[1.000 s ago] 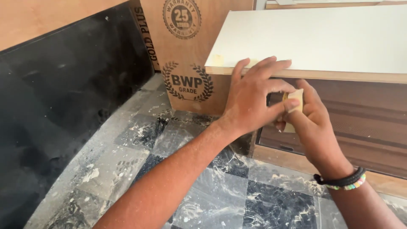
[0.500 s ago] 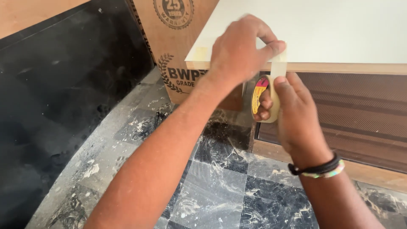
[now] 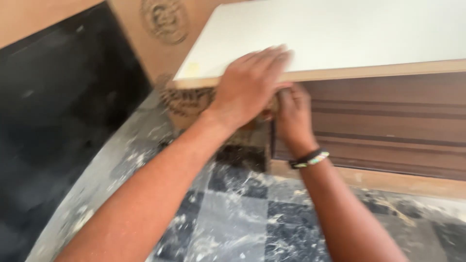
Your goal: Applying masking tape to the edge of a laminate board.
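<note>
A white-topped board (image 3: 340, 34) with a pale wooden edge lies on a brown striped cabinet front (image 3: 388, 126). My left hand (image 3: 250, 82) lies over the board's front edge, fingers stretched flat on the white top and blurred by motion. Just under that edge, my right hand (image 3: 292, 116), a beaded band on its wrist, curls around a roll of tape (image 3: 266, 116). The left hand hides almost all of the roll, so only a sliver shows. A small pale strip of tape (image 3: 192, 70) sits near the board's left corner.
A brown plywood sheet (image 3: 160, 29) with round printed stamps leans behind the board. A black slab (image 3: 63, 106) stands at the left. The floor (image 3: 233, 218) is dark marbled tile, smeared with white dust and scraps.
My left hand has gone from pinching a pulled tape strip above the edge to lying flat over it. The right hand with the roll has moved up under the edge. The view has moved closer.
</note>
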